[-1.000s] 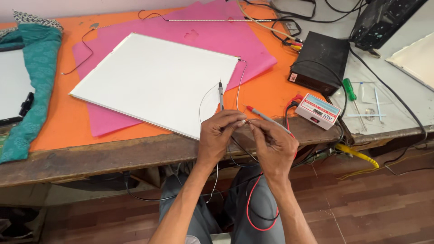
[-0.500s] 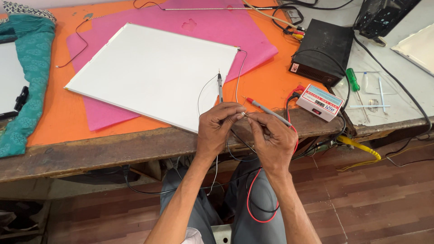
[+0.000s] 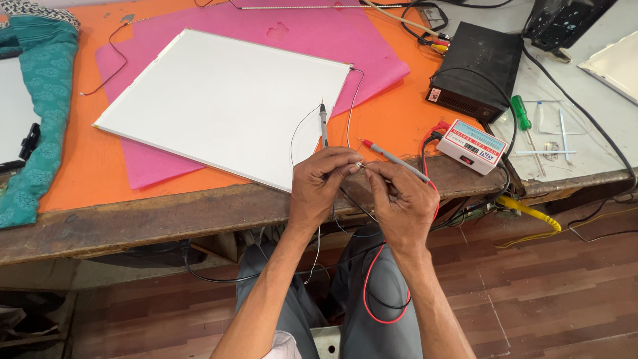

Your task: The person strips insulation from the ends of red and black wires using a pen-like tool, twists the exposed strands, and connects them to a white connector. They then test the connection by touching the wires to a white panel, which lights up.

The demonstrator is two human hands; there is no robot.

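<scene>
My left hand (image 3: 323,183) pinches the slim grey black-tipped test probe (image 3: 323,124), right hand (image 3: 399,199) grips the slim grey red-tipped test probe (image 3: 397,159), fingertips meeting over the wooden bench edge (image 3: 166,216) by the white rectangular panel (image 3: 226,100).

A worn wooden workbench (image 3: 153,219) with a chipped front edge spans nine to three o'clock; reddish-brown wood-plank flooring (image 3: 531,299) fills four to eight o'clock below, evenly lit.
</scene>
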